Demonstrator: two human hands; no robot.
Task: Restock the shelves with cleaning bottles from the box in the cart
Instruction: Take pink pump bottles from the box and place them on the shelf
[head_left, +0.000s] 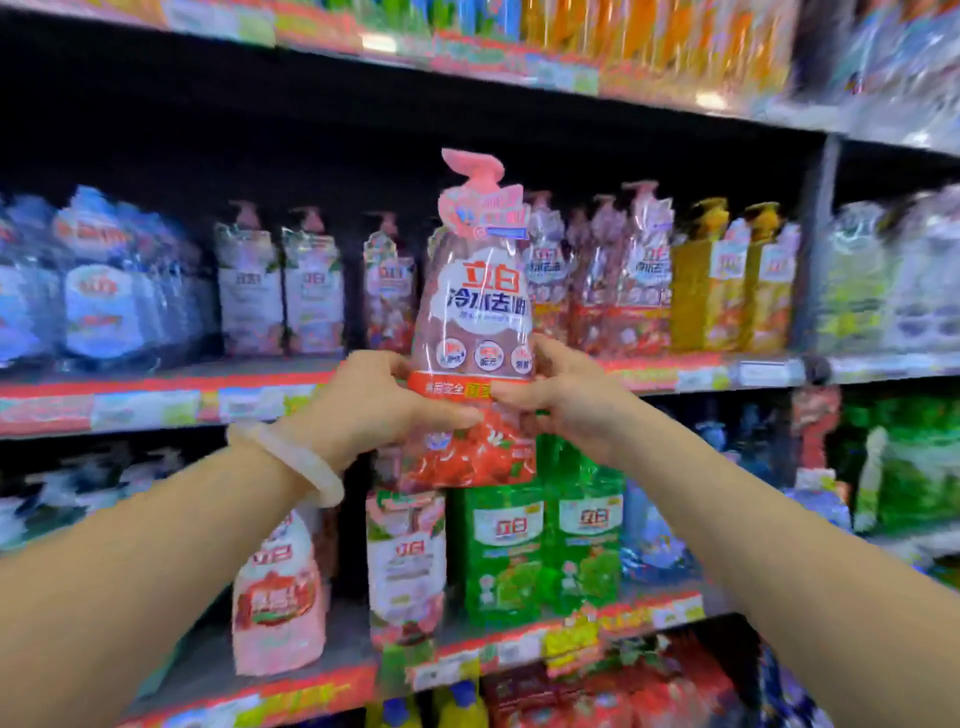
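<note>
Where fingers (457, 413) meet: bottle (475, 291).

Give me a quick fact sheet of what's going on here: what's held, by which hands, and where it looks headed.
held item: pump bottle with pink top, upright
left hand: grips the bottle's lower left side; pale bracelet on that wrist
right hand: grips the lower right side
position: in front of the middle shelf, not yet set down
likely spot: probably the gap beside similar pink-topped bottles
shelf below: green bottles
</note>
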